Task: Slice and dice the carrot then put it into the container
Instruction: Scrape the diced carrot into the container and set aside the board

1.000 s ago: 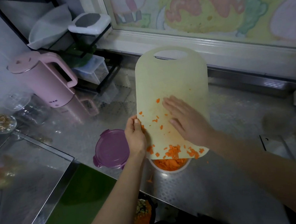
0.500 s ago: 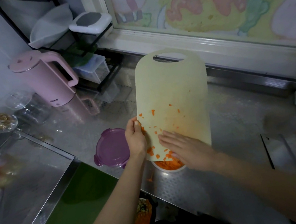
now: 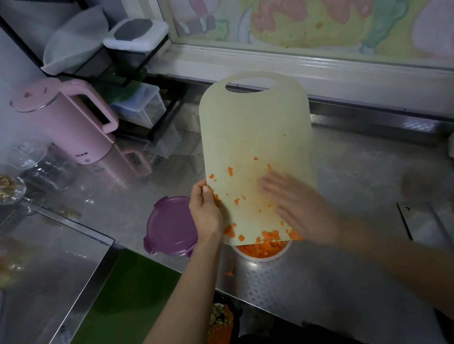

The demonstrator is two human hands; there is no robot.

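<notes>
Had the left hand [image 3: 205, 214] pinching the left edge of the cutting board [image 3: 254, 126], thumb on the front face, fingers curled round the rim with their tips hidden behind it. Had the right hand [image 3: 300, 208] flat on the board face, fingers straight and close together, all smeared by blur, so couldn't pick out single fingertips. Saw diced carrot [image 3: 270, 235] bits scattered between the two hands and bunched along the board's low edge just below the right fingers. Spotted the container [image 3: 262, 251] under that edge, mostly hidden by the tilted board, only its near rim and orange filling showing. Noticed a purple lid [image 3: 170, 228] just left of the left knuckles, partly covered by that hand. Farther out past the left fingers, caught a pink kettle [image 3: 63, 120] with small dark print near its base, too tiny to read.
</notes>
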